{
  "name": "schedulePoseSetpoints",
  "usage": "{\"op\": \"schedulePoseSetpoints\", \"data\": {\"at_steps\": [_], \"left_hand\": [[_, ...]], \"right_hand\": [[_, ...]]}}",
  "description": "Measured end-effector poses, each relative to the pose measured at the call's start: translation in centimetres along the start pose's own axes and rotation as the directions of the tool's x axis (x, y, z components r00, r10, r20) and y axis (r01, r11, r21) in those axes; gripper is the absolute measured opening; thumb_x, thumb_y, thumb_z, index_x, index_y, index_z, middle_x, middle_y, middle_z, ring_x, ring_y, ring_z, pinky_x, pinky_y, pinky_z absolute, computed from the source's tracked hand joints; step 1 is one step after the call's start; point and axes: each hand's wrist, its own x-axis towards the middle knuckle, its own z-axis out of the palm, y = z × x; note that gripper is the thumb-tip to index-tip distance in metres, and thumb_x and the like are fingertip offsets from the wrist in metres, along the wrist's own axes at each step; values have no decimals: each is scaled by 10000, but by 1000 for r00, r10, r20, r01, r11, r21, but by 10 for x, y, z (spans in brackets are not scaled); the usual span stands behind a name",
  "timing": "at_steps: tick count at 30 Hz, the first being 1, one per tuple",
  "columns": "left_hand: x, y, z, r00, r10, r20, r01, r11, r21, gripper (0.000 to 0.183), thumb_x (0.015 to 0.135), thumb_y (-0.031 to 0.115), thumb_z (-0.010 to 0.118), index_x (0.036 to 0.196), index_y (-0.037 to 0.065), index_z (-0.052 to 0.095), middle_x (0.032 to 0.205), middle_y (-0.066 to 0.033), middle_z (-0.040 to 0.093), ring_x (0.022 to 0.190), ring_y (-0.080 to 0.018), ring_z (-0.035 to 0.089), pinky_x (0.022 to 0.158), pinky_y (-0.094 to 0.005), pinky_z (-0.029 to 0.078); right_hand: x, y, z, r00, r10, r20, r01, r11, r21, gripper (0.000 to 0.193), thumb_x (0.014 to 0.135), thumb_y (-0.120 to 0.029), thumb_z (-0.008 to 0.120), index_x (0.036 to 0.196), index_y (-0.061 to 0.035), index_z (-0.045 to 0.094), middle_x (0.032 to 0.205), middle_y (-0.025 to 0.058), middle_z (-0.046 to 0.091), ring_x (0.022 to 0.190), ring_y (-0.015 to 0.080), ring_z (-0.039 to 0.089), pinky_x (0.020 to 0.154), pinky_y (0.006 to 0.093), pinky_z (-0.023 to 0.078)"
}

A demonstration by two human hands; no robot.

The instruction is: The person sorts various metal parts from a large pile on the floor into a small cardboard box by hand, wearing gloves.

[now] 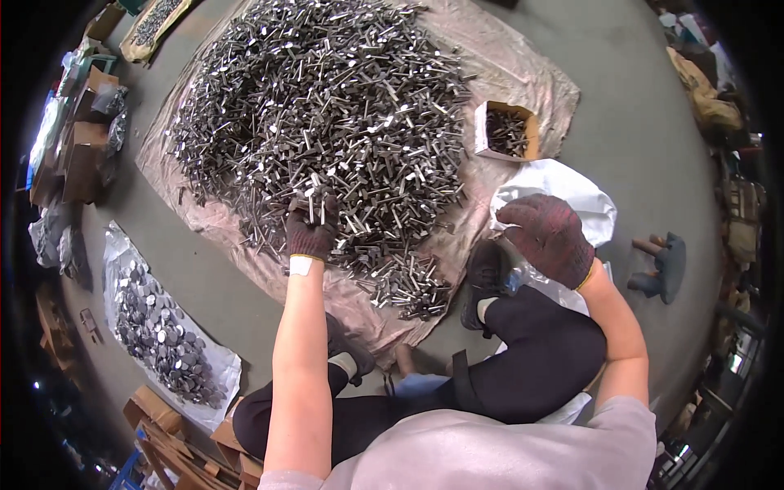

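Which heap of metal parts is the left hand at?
The largest heap, on the pinkish sheet: the left hand, holding several pieces, is at its near edge. The disc heap and top-left heap lie well apart.

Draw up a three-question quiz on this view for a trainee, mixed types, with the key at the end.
1. Multiple choice: the gloved left hand is at the near part of the large pile. What does it hold?
A) a roll of tape
B) short metal rods
C) a screwdriver

2. True or false: the open box stands to the left of the large pile.

3. Fill in the blank: on the white sheet at the picture's lower left lies a heap of flat, round grey ____.

Key:
1. B, short metal rods.
2. False; the open box is to the right of it.
3. discs.
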Motion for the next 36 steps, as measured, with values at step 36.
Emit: {"op": "schedulePoseSetpoints", "data": {"at_steps": [36], "left_hand": [[-95,-20,37,915,85,395,-91,996,-4,298,965,236,545,1084,-34,578,1038,-210,656,983,-378,652,928,-601,513]], "right_hand": [[-78,-131,80,571,142,808,94,967,-236,249,818,-196,579,980,-65,715,908,162,717,871,347,705,725,466,547]]}}
